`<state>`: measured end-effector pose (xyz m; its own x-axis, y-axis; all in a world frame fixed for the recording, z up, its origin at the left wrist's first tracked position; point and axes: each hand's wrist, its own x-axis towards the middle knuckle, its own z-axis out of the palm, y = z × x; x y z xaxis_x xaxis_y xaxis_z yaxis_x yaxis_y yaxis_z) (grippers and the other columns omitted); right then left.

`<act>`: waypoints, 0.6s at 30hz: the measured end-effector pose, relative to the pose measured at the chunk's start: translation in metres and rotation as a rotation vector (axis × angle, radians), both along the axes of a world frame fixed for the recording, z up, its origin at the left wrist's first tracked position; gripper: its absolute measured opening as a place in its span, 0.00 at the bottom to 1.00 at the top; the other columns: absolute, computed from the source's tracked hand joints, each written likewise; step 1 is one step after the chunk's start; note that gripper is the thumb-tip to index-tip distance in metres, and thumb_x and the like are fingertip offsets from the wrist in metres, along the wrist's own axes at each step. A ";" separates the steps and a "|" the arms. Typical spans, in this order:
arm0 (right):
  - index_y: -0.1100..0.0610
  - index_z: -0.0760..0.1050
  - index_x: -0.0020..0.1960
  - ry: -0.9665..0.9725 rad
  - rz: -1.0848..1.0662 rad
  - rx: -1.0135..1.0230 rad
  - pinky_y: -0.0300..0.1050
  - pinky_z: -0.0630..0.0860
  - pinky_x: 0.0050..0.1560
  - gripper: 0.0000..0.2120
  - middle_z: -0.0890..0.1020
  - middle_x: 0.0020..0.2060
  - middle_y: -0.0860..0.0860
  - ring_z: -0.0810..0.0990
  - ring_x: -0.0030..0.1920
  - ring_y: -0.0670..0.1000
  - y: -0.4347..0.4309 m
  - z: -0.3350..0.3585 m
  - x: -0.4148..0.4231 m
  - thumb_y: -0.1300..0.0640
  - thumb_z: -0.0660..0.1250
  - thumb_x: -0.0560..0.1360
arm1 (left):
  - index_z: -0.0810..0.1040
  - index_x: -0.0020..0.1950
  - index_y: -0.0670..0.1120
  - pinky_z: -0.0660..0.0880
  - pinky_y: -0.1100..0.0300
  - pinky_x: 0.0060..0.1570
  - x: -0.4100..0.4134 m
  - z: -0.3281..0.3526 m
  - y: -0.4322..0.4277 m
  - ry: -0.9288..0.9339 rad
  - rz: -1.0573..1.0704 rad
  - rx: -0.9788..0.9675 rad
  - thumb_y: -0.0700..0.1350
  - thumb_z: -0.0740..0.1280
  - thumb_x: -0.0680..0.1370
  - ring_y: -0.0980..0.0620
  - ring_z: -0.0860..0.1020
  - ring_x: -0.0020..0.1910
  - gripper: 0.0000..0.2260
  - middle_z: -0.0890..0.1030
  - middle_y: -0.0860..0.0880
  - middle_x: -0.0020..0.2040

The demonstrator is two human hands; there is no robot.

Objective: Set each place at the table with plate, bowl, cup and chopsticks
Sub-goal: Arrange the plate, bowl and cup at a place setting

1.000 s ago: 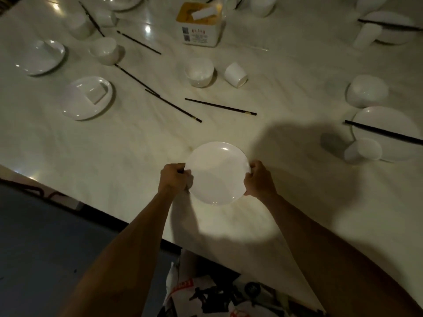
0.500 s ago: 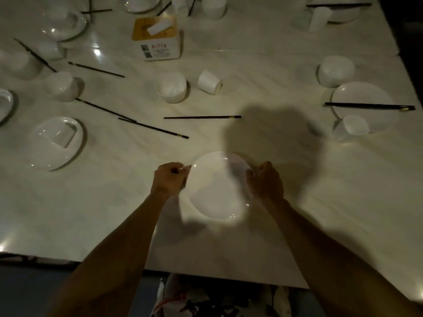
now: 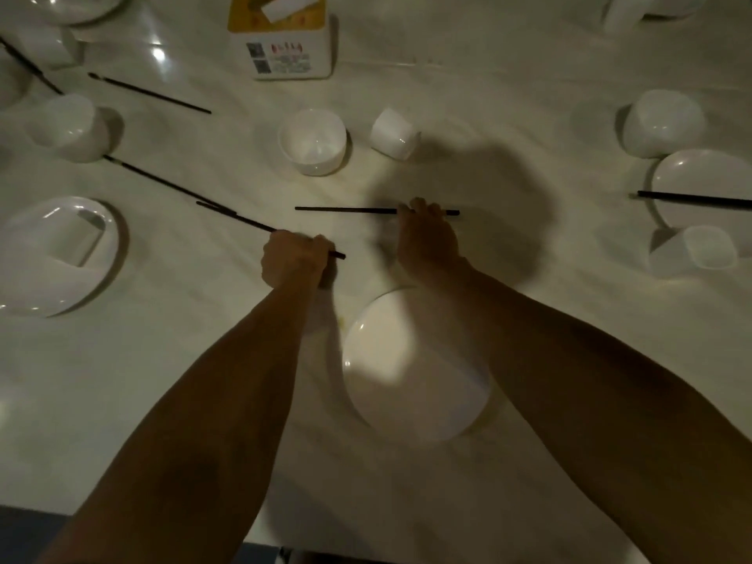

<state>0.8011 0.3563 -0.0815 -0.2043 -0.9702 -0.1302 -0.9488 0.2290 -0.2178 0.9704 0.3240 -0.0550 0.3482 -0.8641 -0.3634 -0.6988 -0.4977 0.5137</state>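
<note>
Chopsticks are what both hands are busy with on this pale table (image 3: 162, 339). Over at 9 o'clock in the view there's a white side plate (image 3: 36, 278) with a small cup (image 3: 77, 238) lying tipped over on it, and at 10 o'clock a left bowl (image 3: 69, 128) sits upright.

Next along, the left hand (image 3: 295, 258) is balled into a fist around a slanted chopstick (image 3: 260, 225), with one end poking out at the hand's 3 o'clock.

Up at 12 o'clock is a yellow-topped tissue box (image 3: 285, 46), and toward the hands from it are a center bowl (image 3: 312, 141) and a tipped cup (image 3: 394, 134).

The right hand (image 3: 427, 242) is apart from the left, with its fingertips (image 3: 421, 207) on a level chopstick (image 3: 346, 210). Honestly can't tell if it's pinched or just touched.

The near plate (image 3: 407, 360) sits at 6 o'clock, between the forearms.

At 3 o'clock a far plate (image 3: 708, 173) has the right chopsticks (image 3: 691, 198) lying across it. There's a right bowl (image 3: 663, 124) at its 11 o'clock and a sideways cup (image 3: 696, 252) at its 6 o'clock.
</note>
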 end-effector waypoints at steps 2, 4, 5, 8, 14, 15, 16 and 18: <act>0.59 0.64 0.72 0.018 0.027 0.058 0.55 0.70 0.62 0.22 0.67 0.69 0.56 0.65 0.68 0.60 -0.006 -0.001 0.001 0.62 0.56 0.78 | 0.80 0.45 0.43 0.72 0.58 0.41 -0.001 -0.001 0.002 0.011 0.002 0.018 0.51 0.75 0.69 0.47 0.80 0.43 0.13 0.81 0.47 0.44; 0.59 0.66 0.70 0.040 0.052 0.076 0.55 0.70 0.60 0.20 0.69 0.66 0.56 0.66 0.67 0.60 -0.006 -0.001 0.000 0.62 0.56 0.78 | 0.79 0.42 0.44 0.74 0.58 0.40 -0.002 -0.002 0.006 0.014 0.002 0.017 0.49 0.74 0.68 0.46 0.81 0.43 0.10 0.82 0.46 0.43; 0.59 0.68 0.67 0.052 0.058 0.061 0.55 0.71 0.58 0.18 0.70 0.64 0.56 0.67 0.65 0.60 -0.005 0.000 -0.001 0.62 0.56 0.78 | 0.80 0.46 0.43 0.75 0.57 0.42 -0.003 -0.001 0.009 0.000 -0.005 0.020 0.49 0.73 0.69 0.44 0.81 0.46 0.12 0.82 0.45 0.46; 0.60 0.73 0.60 0.003 0.023 -0.003 0.55 0.71 0.56 0.12 0.74 0.58 0.57 0.70 0.62 0.59 0.002 0.001 -0.007 0.62 0.56 0.78 | 0.79 0.54 0.40 0.75 0.55 0.46 -0.002 0.001 0.017 -0.015 -0.036 0.039 0.50 0.72 0.71 0.42 0.80 0.52 0.17 0.82 0.43 0.52; 0.60 0.76 0.57 -0.087 -0.056 0.033 0.51 0.74 0.54 0.11 0.79 0.54 0.57 0.77 0.57 0.60 0.024 0.021 -0.021 0.58 0.61 0.78 | 0.81 0.35 0.44 0.74 0.59 0.39 0.000 0.007 0.047 0.169 -0.249 0.056 0.53 0.71 0.72 0.46 0.82 0.40 0.13 0.80 0.48 0.33; 0.60 0.76 0.57 -0.116 -0.103 0.041 0.50 0.74 0.53 0.11 0.79 0.54 0.57 0.78 0.57 0.60 0.029 0.028 -0.022 0.59 0.61 0.77 | 0.81 0.34 0.44 0.77 0.58 0.40 0.001 0.008 0.054 0.189 -0.284 0.058 0.54 0.71 0.71 0.46 0.82 0.39 0.14 0.81 0.47 0.33; 0.60 0.76 0.57 -0.147 -0.143 0.038 0.49 0.75 0.53 0.11 0.80 0.54 0.57 0.79 0.57 0.61 0.035 0.033 -0.023 0.59 0.62 0.76 | 0.82 0.33 0.45 0.79 0.55 0.42 0.003 0.007 0.061 0.195 -0.307 0.061 0.56 0.71 0.69 0.47 0.82 0.39 0.15 0.82 0.47 0.33; 0.61 0.77 0.57 -0.226 -0.197 0.039 0.48 0.76 0.54 0.12 0.81 0.55 0.58 0.79 0.57 0.61 0.050 0.042 -0.022 0.60 0.64 0.75 | 0.81 0.30 0.44 0.80 0.52 0.45 0.006 0.007 0.079 0.219 -0.328 0.065 0.57 0.70 0.66 0.47 0.82 0.37 0.16 0.82 0.46 0.33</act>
<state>0.7793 0.4067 -0.0398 -0.3496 -0.9082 -0.2300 -0.8138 0.4160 -0.4057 0.9764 0.4025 -0.0483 -0.0338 -0.8894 -0.4559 -0.7036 -0.3028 0.6428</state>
